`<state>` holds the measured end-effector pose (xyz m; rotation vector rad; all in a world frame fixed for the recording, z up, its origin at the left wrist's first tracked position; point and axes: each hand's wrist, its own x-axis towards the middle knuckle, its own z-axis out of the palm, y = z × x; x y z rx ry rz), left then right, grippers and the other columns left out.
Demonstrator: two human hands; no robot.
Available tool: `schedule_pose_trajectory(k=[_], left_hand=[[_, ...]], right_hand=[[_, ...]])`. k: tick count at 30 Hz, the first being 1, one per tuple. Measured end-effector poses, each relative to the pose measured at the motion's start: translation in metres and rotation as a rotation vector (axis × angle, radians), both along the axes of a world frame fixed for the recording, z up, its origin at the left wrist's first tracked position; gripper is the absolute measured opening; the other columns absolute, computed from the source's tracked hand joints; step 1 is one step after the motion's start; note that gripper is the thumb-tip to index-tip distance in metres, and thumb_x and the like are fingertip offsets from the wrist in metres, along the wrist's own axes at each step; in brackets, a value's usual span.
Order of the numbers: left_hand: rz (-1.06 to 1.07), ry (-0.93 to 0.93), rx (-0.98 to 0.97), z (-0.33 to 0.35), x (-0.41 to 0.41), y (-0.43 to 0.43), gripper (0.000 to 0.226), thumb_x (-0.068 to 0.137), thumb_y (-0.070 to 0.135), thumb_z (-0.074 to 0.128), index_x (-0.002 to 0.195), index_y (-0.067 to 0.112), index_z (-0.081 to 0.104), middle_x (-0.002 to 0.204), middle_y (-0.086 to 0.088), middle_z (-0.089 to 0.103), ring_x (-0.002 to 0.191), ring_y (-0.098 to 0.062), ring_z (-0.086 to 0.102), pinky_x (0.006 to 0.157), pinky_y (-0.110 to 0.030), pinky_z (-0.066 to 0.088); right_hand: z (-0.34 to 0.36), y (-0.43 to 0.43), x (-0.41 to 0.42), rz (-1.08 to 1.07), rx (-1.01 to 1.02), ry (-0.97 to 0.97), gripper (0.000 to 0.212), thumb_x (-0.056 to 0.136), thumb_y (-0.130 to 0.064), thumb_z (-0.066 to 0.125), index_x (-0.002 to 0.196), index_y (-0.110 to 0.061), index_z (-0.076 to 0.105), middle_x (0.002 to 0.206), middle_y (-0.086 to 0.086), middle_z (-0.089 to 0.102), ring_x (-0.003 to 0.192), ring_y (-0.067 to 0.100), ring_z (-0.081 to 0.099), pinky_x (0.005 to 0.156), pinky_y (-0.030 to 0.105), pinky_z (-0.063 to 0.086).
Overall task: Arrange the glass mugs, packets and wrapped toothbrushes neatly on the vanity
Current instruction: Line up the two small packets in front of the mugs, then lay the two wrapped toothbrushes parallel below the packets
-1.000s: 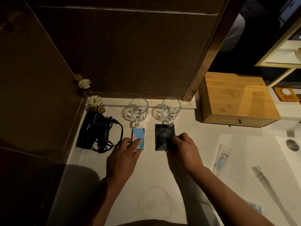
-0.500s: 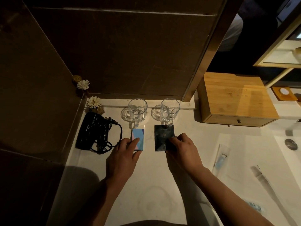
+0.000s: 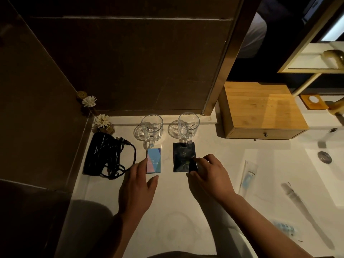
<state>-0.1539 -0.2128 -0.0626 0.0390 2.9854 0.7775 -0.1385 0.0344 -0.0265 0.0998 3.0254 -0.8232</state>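
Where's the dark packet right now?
The flat dark square packet lies on the white vanity top, just in front of the right clear glass mug, under the right hand's fingertips.

White vanity top (image 3: 167, 211). At 12 o'clock: two glass mugs (image 3: 151, 127) on it; just below, pastel packet (image 3: 154, 161), dark packet (image 3: 183, 157). At 9: black hair dryer (image 3: 101, 153). At 3: wrapped toothbrushes (image 3: 248, 176). At 1: wooden box (image 3: 260, 110).
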Motion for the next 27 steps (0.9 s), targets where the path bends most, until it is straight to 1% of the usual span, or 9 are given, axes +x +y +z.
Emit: schedule_pose_trajectory(k=[2,5,8,10,15,19,21,24,27], left_hand=[[0.054,-0.009,0.075,0.003,0.011,0.000,0.062,0.087,0.043,0.062,0.140,0.028,0.034,0.133,-0.004,0.047,0.107,-0.019,0.059,0.073,-0.037,0.060],[0.036,0.014,0.111,0.007,0.031,0.001,0.043,0.086,0.040,0.060,0.125,0.029,0.045,0.121,-0.002,0.054,0.100,-0.019,0.058,0.071,-0.037,0.059],[-0.117,-0.009,0.104,0.012,0.050,0.011,0.025,0.087,0.039,0.058,0.110,0.037,0.049,0.109,0.009,0.057,0.093,-0.013,0.058,0.069,-0.034,0.057],[-0.248,-0.047,0.092,0.015,0.059,0.022,0.020,0.089,0.042,0.055,0.108,0.041,0.050,0.108,0.016,0.056,0.093,-0.009,0.058,0.072,-0.030,0.056],[-0.532,-0.113,0.128,0.016,0.063,0.053,0.023,0.091,0.046,0.050,0.113,0.041,0.052,0.111,0.020,0.055,0.099,-0.006,0.057,0.079,-0.030,0.054],[-0.731,-0.133,0.108,0.020,0.066,0.109,0.034,0.092,0.053,0.039,0.122,0.039,0.047,0.118,0.015,0.054,0.106,-0.006,0.055,0.083,-0.034,0.055],[-0.801,-0.136,0.082,0.026,0.068,0.147,0.043,0.092,0.055,0.035,0.129,0.036,0.043,0.123,0.010,0.052,0.109,-0.009,0.055,0.087,-0.037,0.055],[-0.840,-0.119,-0.004,0.038,0.071,0.193,0.051,0.089,0.060,0.043,0.133,0.033,0.039,0.121,0.005,0.049,0.108,-0.014,0.051,0.087,-0.037,0.053],[-0.789,-0.095,-0.053,0.040,0.080,0.211,0.052,0.085,0.064,0.050,0.126,0.033,0.045,0.115,0.005,0.051,0.103,-0.014,0.051,0.082,-0.031,0.051]], right_hand=[[0.004,0.007,0.011,-0.032,-0.034,0.019,0.037,0.090,-0.038,0.063,0.121,-0.020,0.061,0.108,0.000,0.057,0.091,0.017,0.055,0.074,0.028,0.051],[0.010,0.017,0.035,-0.107,-0.072,0.032,0.031,0.091,-0.034,0.062,0.119,-0.022,0.063,0.108,-0.004,0.057,0.088,0.011,0.057,0.076,0.028,0.055],[0.018,0.025,0.063,-0.213,-0.070,0.025,0.025,0.090,-0.033,0.063,0.115,-0.027,0.064,0.102,-0.011,0.057,0.082,0.006,0.058,0.073,0.025,0.054],[0.023,0.027,0.082,-0.293,-0.081,0.023,0.023,0.090,-0.033,0.064,0.112,-0.029,0.065,0.097,-0.015,0.059,0.078,0.004,0.059,0.071,0.024,0.055],[0.032,0.038,0.133,-0.496,-0.099,-0.004,0.019,0.089,-0.030,0.065,0.108,-0.029,0.067,0.092,-0.012,0.065,0.077,0.004,0.061,0.071,0.026,0.056],[0.038,0.075,0.172,-0.600,-0.037,-0.031,0.020,0.090,-0.024,0.064,0.109,-0.023,0.069,0.096,-0.008,0.066,0.080,0.005,0.060,0.074,0.030,0.056],[0.039,0.099,0.185,-0.644,-0.015,-0.069,0.024,0.089,-0.025,0.065,0.113,-0.022,0.068,0.100,-0.006,0.067,0.083,0.007,0.061,0.078,0.035,0.056],[0.040,0.135,0.193,-0.601,-0.012,-0.131,0.033,0.089,-0.031,0.066,0.121,-0.025,0.065,0.113,-0.005,0.066,0.095,0.010,0.061,0.084,0.034,0.054],[0.036,0.155,0.194,-0.304,0.132,-0.237,0.052,0.083,-0.045,0.067,0.131,-0.029,0.057,0.125,-0.006,0.059,0.109,0.018,0.054,0.090,0.035,0.049]])
